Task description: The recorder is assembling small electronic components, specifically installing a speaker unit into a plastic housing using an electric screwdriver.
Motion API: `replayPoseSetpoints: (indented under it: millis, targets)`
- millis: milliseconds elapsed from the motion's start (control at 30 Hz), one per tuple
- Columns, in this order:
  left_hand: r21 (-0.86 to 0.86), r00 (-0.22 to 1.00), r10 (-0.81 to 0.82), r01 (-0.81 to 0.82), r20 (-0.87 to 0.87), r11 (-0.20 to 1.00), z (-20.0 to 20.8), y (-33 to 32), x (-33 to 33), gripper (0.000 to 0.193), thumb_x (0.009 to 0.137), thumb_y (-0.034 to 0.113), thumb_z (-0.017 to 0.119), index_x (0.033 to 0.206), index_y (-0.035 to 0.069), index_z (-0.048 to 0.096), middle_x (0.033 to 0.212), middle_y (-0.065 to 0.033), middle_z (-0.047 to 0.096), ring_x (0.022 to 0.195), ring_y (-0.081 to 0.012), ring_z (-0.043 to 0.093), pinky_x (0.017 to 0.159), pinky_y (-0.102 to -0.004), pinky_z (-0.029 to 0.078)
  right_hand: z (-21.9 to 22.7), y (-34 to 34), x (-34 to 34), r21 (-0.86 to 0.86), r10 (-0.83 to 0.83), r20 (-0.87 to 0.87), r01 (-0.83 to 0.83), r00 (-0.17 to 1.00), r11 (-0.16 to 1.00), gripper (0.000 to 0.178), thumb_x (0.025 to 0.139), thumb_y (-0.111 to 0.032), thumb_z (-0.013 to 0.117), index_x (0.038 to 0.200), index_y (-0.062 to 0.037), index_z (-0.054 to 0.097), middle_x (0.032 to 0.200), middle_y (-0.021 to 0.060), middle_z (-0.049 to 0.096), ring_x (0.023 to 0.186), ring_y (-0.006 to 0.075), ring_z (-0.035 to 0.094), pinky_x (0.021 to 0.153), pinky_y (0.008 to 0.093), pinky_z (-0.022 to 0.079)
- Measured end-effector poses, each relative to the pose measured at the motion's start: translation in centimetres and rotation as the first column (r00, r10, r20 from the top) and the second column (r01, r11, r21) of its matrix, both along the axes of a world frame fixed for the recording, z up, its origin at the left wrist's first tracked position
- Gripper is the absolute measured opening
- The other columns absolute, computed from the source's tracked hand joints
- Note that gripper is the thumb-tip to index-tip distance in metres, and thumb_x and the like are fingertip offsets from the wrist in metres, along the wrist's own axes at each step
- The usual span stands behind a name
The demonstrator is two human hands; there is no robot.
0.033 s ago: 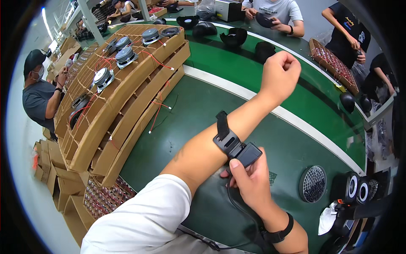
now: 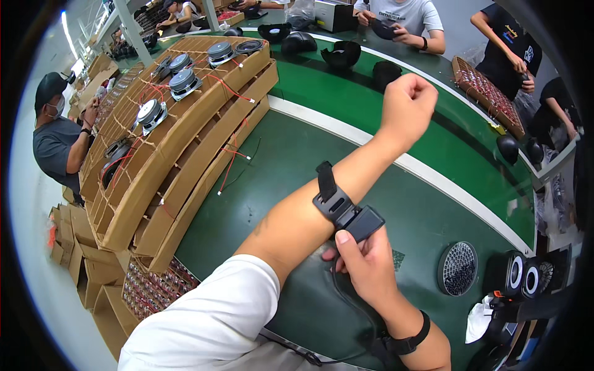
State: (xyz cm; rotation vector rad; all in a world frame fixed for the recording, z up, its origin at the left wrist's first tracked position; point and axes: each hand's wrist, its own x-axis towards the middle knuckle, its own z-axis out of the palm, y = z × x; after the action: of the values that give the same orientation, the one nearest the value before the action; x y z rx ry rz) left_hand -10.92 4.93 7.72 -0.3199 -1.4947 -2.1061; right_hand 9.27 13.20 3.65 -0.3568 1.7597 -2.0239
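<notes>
My left arm reaches across the green table (image 2: 241,204). Its hand (image 2: 408,108) is curled in a loose fist over the green conveyor belt (image 2: 482,157), with nothing visible inside. Around the left forearm runs a black strap (image 2: 327,179) with a slotted plastic buckle plate (image 2: 337,207). Joined to that plate is a small black box-shaped device (image 2: 366,224). Thumb and fingers of my right hand (image 2: 368,263) grip the device from below. A black cable (image 2: 352,300) trails down from this hand toward my right wrist, which wears another black strap (image 2: 421,337).
Stacked cardboard trays (image 2: 139,185) with wired speakers (image 2: 184,83) stand at left. On the right are a round dish of small dark parts (image 2: 458,269) and black speaker units (image 2: 513,272). Black shells (image 2: 341,55) lie along the belt; several co-workers (image 2: 402,25) work beyond it.
The black device and my right fingers have shifted very slightly. My left fist has moved a touch to the left.
</notes>
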Motion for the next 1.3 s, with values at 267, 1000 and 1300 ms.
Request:
replayPoseSetpoints:
  millis: [267,1000,1300]
  targets:
    - [0.821,0.810,-0.581,0.278,0.079,0.499,2.0,-1.7,1.3,0.020,0.086,0.030,0.054,0.085,0.010,0.057,0.067,0.0015,0.047,0.059,-0.0144,0.045,0.054,-0.0299,0.036,-2.2,1.6,-2.4,-0.093,-0.034,0.106,0.044,0.994,0.995,0.034,0.104,-0.030,0.038,0.124,-0.0043,0.050,0.100,0.0108,0.068,0.072,0.0155,0.065,0.060,0.0265,0.052]
    - [0.638,0.091,-0.994,0.769,-0.062,0.031,4.5,9.4,18.4,0.029,0.095,0.023,0.057,0.081,0.000,0.069,0.064,-0.0043,0.064,0.054,-0.0097,0.057,0.050,-0.0205,0.043,3.3,4.0,-3.5,0.122,0.313,0.032,-0.315,0.949,0.941,0.010,0.092,-0.011,0.061,0.094,-0.0073,0.070,0.076,-0.0007,0.063,0.078,0.0117,0.061,0.072,0.0299,0.046]
    - [0.489,0.049,-0.998,0.872,-0.043,0.021,3.6,10.9,19.5,0.037,0.088,0.033,0.053,0.072,0.001,0.060,0.057,-0.0068,0.056,0.047,-0.0146,0.050,0.045,-0.0275,0.039,0.8,1.2,-3.7,0.120,0.128,-0.489,-0.078,0.863,0.990,0.016,0.087,-0.008,0.069,0.101,0.0009,0.067,0.083,0.0053,0.061,0.069,0.0125,0.057,0.060,0.0251,0.045]
